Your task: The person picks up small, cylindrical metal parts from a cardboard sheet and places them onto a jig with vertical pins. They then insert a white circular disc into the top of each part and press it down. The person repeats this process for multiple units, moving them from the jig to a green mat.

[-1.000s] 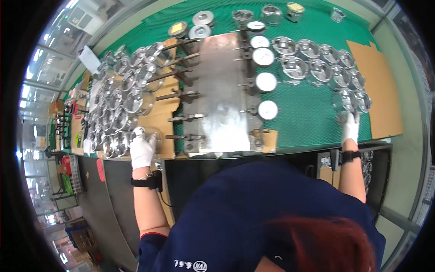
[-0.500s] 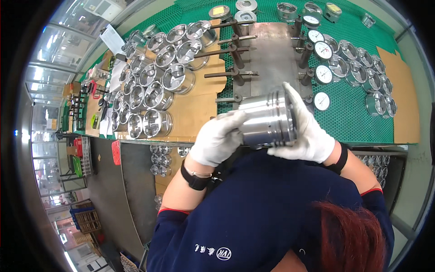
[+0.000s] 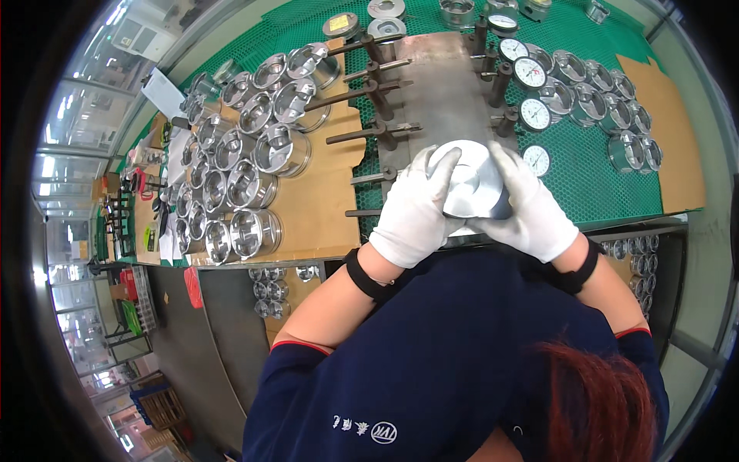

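A shiny metal piston (image 3: 479,185) is held between my two gloved hands, its round flat end with a shallow hollow turned upward. White-gloved, my left hand (image 3: 416,204) wraps its left side, with fingers reaching onto the round face. Against the right side presses my right hand (image 3: 527,204), its thumb low near the front edge. The piston is above the near end of a grey metal plate (image 3: 439,92). Dark metal gauge stands (image 3: 381,100) line the plate's left side, and round white dial gauges (image 3: 534,114) line its right.
On the left, many pistons (image 3: 281,150) crowd a sheet of brown cardboard (image 3: 323,208). Another group of pistons (image 3: 589,104) stands on the green mat (image 3: 570,192) at right. Bare cardboard (image 3: 666,131) covers the far right. Shelves under the bench hold more pistons (image 3: 269,291).
The piston has been turned from lying sideways to showing its round end upward. My left hand has moved right and now grips its side. The bench view has shifted slightly left.
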Motion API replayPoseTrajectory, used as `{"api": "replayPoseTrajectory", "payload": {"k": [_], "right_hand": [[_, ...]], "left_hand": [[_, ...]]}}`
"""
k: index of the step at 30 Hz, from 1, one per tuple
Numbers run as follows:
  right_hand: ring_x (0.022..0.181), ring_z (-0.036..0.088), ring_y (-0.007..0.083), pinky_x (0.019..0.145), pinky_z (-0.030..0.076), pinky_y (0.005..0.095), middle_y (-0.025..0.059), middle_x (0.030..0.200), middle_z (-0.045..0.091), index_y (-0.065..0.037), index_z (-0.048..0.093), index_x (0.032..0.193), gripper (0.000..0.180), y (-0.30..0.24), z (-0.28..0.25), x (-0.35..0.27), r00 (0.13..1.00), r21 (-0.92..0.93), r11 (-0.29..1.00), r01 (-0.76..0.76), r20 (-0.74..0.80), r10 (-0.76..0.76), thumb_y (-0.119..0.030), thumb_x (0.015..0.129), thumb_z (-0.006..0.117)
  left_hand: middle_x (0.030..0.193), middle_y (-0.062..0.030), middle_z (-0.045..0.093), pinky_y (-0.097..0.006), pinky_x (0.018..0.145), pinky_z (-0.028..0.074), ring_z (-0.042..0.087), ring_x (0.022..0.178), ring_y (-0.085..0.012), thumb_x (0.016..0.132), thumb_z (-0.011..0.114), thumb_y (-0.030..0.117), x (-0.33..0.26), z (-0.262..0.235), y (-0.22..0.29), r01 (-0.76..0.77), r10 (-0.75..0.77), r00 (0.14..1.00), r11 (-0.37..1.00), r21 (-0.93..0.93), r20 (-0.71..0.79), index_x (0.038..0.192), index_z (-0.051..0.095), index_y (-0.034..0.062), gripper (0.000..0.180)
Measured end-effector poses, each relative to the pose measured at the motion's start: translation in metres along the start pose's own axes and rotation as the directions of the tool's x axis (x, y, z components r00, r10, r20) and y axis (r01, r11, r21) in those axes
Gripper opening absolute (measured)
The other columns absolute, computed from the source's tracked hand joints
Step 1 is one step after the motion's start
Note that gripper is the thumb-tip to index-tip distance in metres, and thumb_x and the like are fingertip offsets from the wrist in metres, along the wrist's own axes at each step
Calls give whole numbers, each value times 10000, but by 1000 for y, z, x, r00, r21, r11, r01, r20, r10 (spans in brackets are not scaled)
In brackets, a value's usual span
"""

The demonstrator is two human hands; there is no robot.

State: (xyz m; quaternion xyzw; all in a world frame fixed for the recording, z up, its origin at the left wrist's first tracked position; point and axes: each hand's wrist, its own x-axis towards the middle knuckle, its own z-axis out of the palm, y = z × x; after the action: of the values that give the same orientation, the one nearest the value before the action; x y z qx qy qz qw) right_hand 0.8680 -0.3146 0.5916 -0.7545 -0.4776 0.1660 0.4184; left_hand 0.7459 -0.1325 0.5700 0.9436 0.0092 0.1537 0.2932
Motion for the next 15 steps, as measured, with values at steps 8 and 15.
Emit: {"api": "replayPoseTrajectory", "payload": {"k": [8,15], "right_hand": [[779,682,148,635,600,269,138,1131,639,-20,119,1622,931,19,11,-26,752,548,522,-654,391,531,-83,911,716],[746,678,162,608,593,292,128,1083,631,-31,85,1627,943,26,11,-24,763,553,530,-643,399,509,-93,915,699]], "left_hand": [[1393,-255,497,-491,1045,477,508,1275,-452,623,914,195,17,12,-13,-60,57,988,998,-17,-145,1470,409,49,997],[1413,-267,482,-503,1060,466,478,1297,-474,649,879,122,23,9,-15,-88,74,984,993,-82,-162,1475,404,51,955]]}}
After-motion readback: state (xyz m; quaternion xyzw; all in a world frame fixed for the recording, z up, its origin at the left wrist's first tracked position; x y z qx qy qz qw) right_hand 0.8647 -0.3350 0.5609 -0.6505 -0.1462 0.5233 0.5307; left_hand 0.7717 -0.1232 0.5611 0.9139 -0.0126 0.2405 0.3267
